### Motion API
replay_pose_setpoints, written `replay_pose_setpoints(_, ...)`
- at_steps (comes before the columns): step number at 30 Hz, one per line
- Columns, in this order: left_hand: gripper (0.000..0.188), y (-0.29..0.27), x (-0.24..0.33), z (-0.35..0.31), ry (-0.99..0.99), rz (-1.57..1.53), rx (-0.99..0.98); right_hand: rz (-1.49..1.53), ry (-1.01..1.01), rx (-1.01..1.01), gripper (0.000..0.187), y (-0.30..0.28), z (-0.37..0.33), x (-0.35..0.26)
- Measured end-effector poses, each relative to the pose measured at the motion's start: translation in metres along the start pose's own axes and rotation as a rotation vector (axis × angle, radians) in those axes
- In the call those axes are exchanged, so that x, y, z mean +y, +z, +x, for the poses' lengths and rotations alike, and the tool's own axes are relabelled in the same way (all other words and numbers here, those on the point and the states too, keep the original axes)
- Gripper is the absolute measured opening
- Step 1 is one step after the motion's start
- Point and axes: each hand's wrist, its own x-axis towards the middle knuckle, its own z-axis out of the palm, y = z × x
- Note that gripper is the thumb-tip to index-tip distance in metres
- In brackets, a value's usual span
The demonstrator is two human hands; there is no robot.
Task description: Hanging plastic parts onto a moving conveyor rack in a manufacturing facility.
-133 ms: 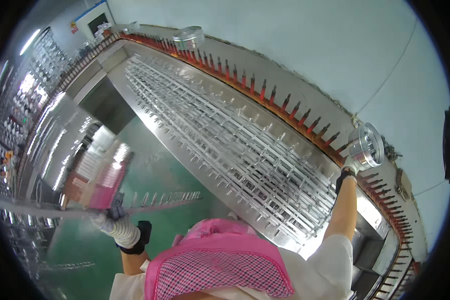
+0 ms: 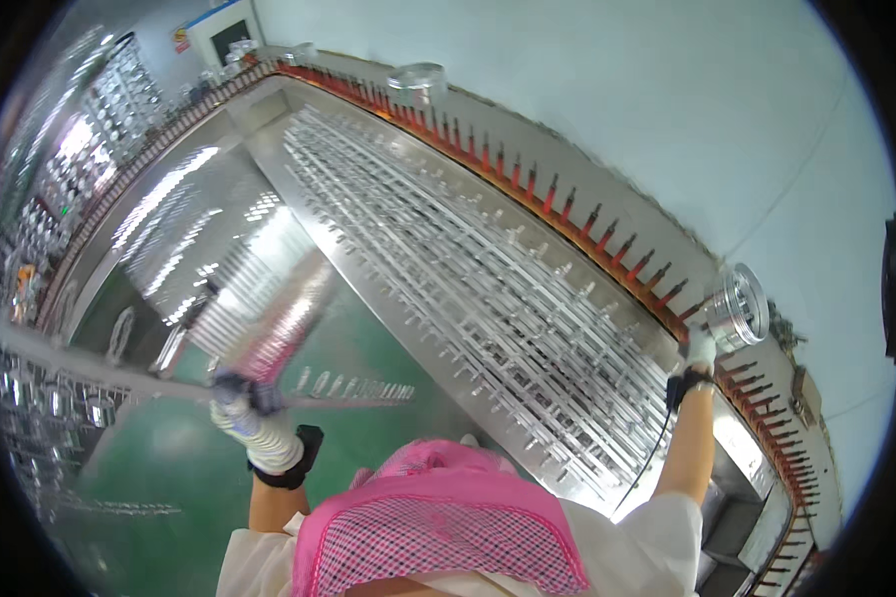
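Note:
My left hand [image 2: 246,395], in a pale glove with grey fingertips, is closed around a long metal rack bar [image 2: 149,381] with a row of small pegs. The bar is smeared by motion and runs from the left edge over the floor. At the right, my gloved right hand [image 2: 702,348] is against a shiny round metal cup [image 2: 739,308] by the wall and appears to grip it; the cup hides most of the fingers. Between my hands, several long silver racks [image 2: 468,279] with small pegs lie side by side on a metal table [image 2: 363,284].
Upright dark-tipped spindles on red bases [image 2: 551,194] line the wall side and curve round at the right. More round metal pieces [image 2: 416,85] stand along the far ledge. Shiny racks of parts [image 2: 55,398] fill the left. Below is a green floor [image 2: 348,358].
The view has shifted a little, so the table appears further right. My left hand and the bar have moved slightly right in the picture. My right hand stays at the metal cup.

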Motion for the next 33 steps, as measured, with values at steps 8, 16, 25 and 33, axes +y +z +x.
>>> replay_pose_setpoints(8,0.043,-0.015,-0.02,0.018,0.04,0.058,-0.18,0.256,-1.226,-0.935,0.025,0.009,-0.438,-0.19)
replay_pose_setpoints(16,0.039,-0.051,-0.064,0.008,-0.583,-0.447,-0.335,0.551,-0.482,-1.47,0.035,0.042,-0.598,-0.224)
replay_pose_setpoints(25,0.044,-0.081,0.006,-0.01,-0.101,0.722,-1.581,0.849,0.196,-1.314,0.048,0.1,-0.574,-0.117)
replay_pose_setpoints(33,0.073,-0.03,0.102,-0.034,-0.108,-0.183,-0.523,0.759,0.083,-1.074,0.066,0.126,-0.528,-0.039)
